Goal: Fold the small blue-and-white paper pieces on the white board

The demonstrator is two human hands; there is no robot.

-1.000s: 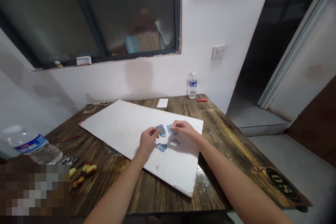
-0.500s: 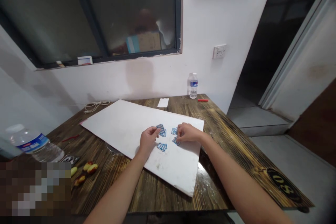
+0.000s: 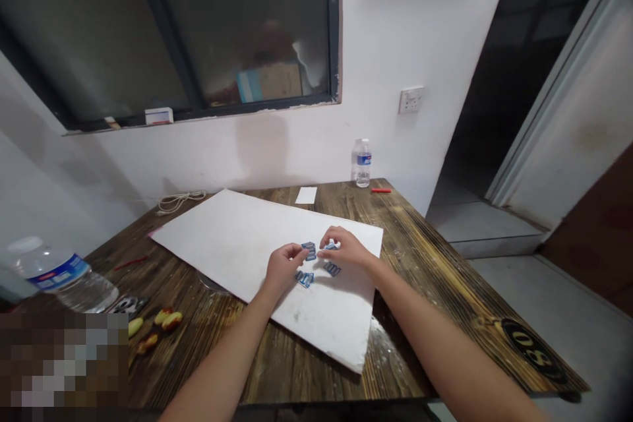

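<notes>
Several small flat blue-and-grey striped pieces lie on a white board [image 3: 237, 231]; their exact kind is too small to make out. My left hand [image 3: 283, 267] is closed in a pinch at the edge of one striped piece [image 3: 309, 251]. Just to the right, my right hand [image 3: 343, 249] hovers with thumb and forefinger apart and nothing visible between them. Partly behind those fingers is a second piece [image 3: 331, 246]. Nearer to me rest a lower right piece [image 3: 331, 269] and a lower left piece [image 3: 304, 278], both on the board.
The board sits on a dark wooden table [image 3: 410, 231]. At left are a large water bottle [image 3: 69, 280] and several red-and-yellow fruits [image 3: 168, 318]. Along the back are a cable [image 3: 180, 200], white paper [image 3: 306, 195], a small bottle [image 3: 363, 165] and a red stick [image 3: 380, 190].
My right hand has lifted off the right-hand pieces and moved slightly left, its fingers now apart. The piece at my left fingertips has shifted slightly right and turned.
</notes>
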